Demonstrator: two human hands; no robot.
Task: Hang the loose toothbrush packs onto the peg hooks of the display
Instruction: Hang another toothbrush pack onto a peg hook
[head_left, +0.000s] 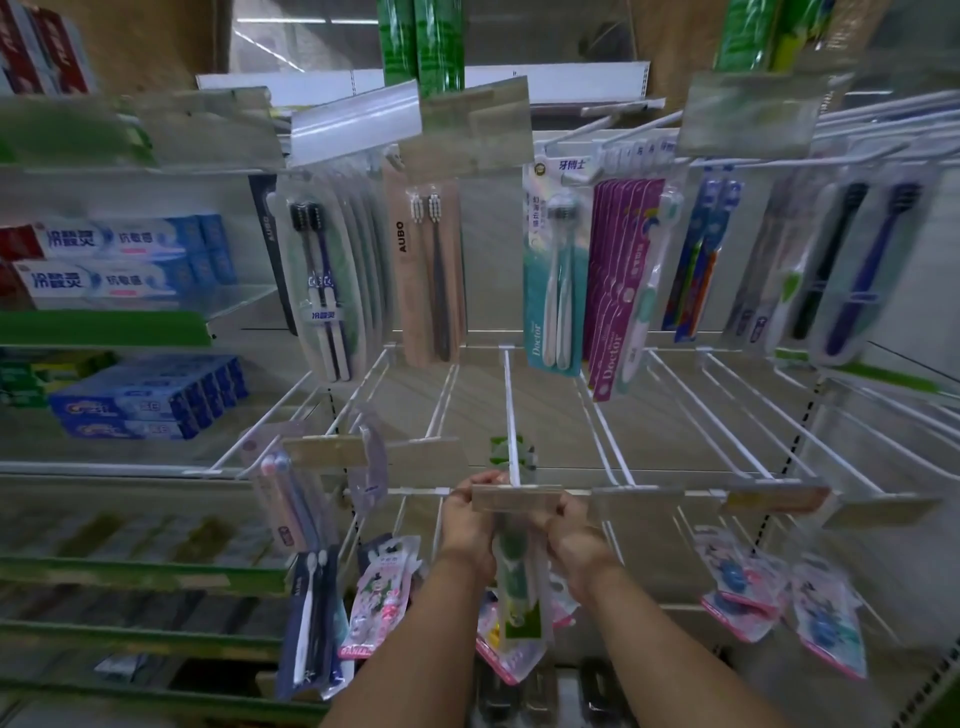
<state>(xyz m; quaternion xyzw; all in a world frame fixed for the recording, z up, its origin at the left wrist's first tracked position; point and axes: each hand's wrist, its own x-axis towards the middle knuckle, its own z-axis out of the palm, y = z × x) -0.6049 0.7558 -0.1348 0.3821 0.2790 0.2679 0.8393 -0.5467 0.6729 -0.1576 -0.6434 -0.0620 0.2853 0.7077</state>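
We hold the green toothbrush pack (517, 592) by its top edge, left hand (467, 525) and right hand (576, 545) both pinching it just below the peg hook's (511, 415) label holder (517, 500). It looks light, thin and bendy, probably slippery film, so it is best gripped beside the hang hole.

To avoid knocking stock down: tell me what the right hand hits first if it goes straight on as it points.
Probably the label strip on the front of the peg hook, right above the right hand holding the green pack; depth is unclear.
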